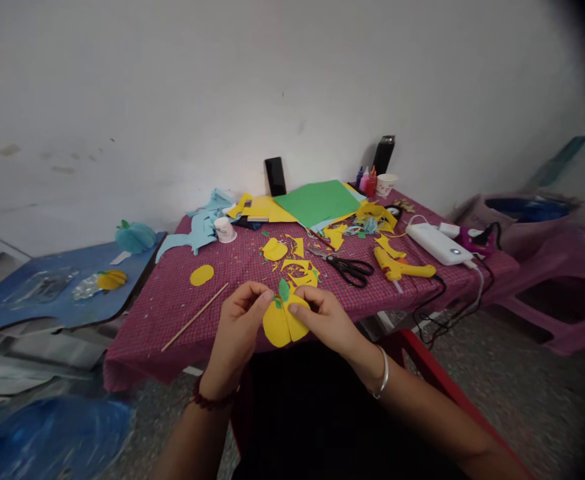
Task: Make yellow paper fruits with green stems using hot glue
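Observation:
A yellow paper pumpkin [278,327] with green leaves at its top is held up at the table's front edge. My left hand [245,322] pinches at its upper left, by a small green piece. On the other side my right hand [328,320] grips the yellow paper between thumb and fingers. The larger green leaf [284,289] stands upright between the two hands. Just beyond lie yellow paper scraps [297,267], a yellow paper stack [274,250] and black-handled scissors [350,268].
On the checked tablecloth [147,327] are a wooden stick [195,317], a yellow disc [202,275], a paper cup [225,231], green sheets [320,202], a yellow glue gun [402,268] and a white power bank [437,244]. Cables hang at the right. Finished paper pumpkins [135,237] sit on the blue table.

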Tool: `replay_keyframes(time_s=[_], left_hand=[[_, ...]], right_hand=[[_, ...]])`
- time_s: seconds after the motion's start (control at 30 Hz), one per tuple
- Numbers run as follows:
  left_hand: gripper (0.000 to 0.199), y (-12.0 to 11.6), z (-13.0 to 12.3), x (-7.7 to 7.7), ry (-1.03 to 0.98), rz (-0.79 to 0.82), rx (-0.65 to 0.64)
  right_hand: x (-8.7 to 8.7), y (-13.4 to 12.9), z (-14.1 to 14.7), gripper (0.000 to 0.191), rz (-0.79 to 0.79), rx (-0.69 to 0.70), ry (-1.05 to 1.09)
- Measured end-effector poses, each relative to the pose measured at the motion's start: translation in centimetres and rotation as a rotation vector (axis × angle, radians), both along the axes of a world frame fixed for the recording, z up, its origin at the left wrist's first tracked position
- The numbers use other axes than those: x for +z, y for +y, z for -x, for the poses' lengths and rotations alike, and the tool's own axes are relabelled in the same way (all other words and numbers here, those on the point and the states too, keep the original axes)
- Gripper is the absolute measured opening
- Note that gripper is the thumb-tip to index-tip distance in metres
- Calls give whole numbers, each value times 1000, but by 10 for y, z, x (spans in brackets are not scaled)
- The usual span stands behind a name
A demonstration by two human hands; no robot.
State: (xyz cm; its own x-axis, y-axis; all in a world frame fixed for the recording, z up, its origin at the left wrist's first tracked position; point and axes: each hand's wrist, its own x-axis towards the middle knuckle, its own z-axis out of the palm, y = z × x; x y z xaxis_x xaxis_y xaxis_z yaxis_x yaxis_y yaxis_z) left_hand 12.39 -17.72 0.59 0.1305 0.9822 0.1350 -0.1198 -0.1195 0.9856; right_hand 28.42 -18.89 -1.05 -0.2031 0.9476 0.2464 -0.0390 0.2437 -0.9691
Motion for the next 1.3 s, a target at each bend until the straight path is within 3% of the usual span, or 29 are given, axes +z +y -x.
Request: replay_keyframes(time_s=[0.27,0.7,1.3], left_hand=[[17,0,1,2,74,19,-61],[19,-1,-8,-6,24,8,63],[15,3,0,-8,33,60,-60]], right_hand=[[-2,-2,-1,22,43,23,36],[-2,-3,5,22,16,-72,39],[-4,-2,1,21,79,-45,75]])
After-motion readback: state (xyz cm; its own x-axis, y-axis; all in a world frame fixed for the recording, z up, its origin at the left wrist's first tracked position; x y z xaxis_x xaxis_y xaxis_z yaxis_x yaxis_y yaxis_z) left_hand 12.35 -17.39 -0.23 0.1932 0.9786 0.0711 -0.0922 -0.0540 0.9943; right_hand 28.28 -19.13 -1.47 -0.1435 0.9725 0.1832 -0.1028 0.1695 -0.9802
